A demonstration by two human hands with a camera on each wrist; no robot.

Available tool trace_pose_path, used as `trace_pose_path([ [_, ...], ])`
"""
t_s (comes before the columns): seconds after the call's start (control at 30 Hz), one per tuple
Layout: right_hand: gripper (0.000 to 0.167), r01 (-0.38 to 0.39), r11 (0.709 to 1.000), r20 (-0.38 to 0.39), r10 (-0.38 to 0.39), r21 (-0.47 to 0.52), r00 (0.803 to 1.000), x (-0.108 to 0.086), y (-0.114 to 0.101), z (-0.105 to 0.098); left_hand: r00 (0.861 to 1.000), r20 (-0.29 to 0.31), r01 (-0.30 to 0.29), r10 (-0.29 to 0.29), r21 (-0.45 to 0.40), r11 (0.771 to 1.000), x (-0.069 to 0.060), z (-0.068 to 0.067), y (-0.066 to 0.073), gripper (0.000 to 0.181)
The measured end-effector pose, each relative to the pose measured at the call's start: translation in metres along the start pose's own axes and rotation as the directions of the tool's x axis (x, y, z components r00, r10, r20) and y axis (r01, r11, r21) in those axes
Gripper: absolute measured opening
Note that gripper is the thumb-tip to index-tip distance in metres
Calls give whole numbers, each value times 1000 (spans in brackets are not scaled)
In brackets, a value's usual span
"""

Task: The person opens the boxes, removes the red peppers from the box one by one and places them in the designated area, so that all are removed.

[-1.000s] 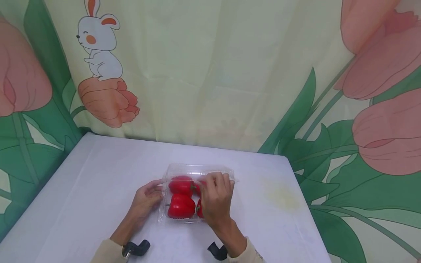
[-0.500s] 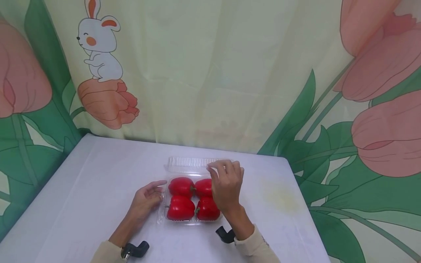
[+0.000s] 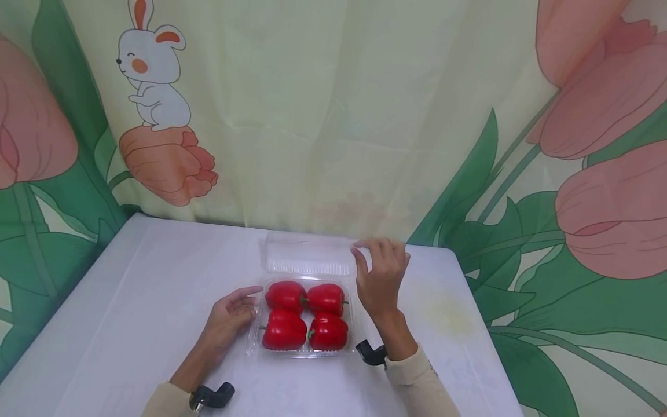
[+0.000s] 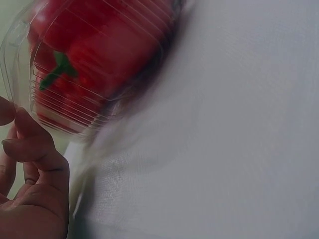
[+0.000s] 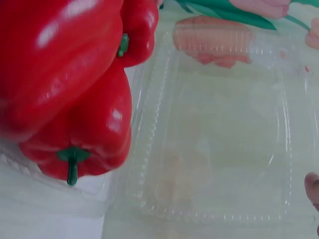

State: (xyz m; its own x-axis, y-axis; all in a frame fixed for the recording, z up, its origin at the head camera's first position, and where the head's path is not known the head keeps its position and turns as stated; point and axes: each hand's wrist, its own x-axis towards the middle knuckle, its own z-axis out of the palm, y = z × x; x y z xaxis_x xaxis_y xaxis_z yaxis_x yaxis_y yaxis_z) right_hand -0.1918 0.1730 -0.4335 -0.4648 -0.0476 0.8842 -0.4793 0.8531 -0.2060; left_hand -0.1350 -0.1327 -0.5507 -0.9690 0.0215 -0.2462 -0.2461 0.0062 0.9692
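Observation:
Several red bell peppers with green stems sit in a clear plastic clamshell box. Its hinged transparent lid stands raised at the far side, also seen in the right wrist view as a clear lid. My left hand is at the box's left side; in the left wrist view its fingers pinch the thin plastic rim. My right hand pinches the lid's right edge between thumb and index finger. In the right wrist view only a fingertip shows beside the lid.
A white cloth covers the table. Behind it hangs a curtain printed with tulips and a rabbit. Each wrist wears a black camera mount, such as the left mount.
My right hand has moved up and to the right, swinging the lid from over the peppers back to the far side. The left hand stays at the box's left rim.

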Motion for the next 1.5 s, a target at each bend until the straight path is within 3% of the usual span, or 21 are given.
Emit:
trace_pose_path([
  [0.33,18,-102,994,25,101,37,995,7,24,9,1000,-6,3,-3,-16,1000,2,0,-3,57],
  [0.6,22,-242,963,93,233,114,968,9,36,17,1000,-3,0,0,-12,1000,3,0,-5,56],
  [0.73,19,-330,930,146,308,161,940,8,38,22,1000,3,-11,11,-14,1000,4,-1,-6,54],
  [0.87,13,-424,884,210,384,198,899,9,40,29,1000,5,-30,30,-9,1000,4,-1,-6,54],
  [1.07,10,-513,825,279,448,237,850,13,43,36,999,-3,-36,36,-9,999,5,-1,-7,54],
  [1.33,11,-555,805,359,465,208,809,5,47,42,1000,-11,-30,30,-6,1000,5,0,-7,54],
  [1.5,13,-596,785,425,488,168,762,-7,55,49,1000,-14,-24,24,-9,1000,5,0,-7,53],
])
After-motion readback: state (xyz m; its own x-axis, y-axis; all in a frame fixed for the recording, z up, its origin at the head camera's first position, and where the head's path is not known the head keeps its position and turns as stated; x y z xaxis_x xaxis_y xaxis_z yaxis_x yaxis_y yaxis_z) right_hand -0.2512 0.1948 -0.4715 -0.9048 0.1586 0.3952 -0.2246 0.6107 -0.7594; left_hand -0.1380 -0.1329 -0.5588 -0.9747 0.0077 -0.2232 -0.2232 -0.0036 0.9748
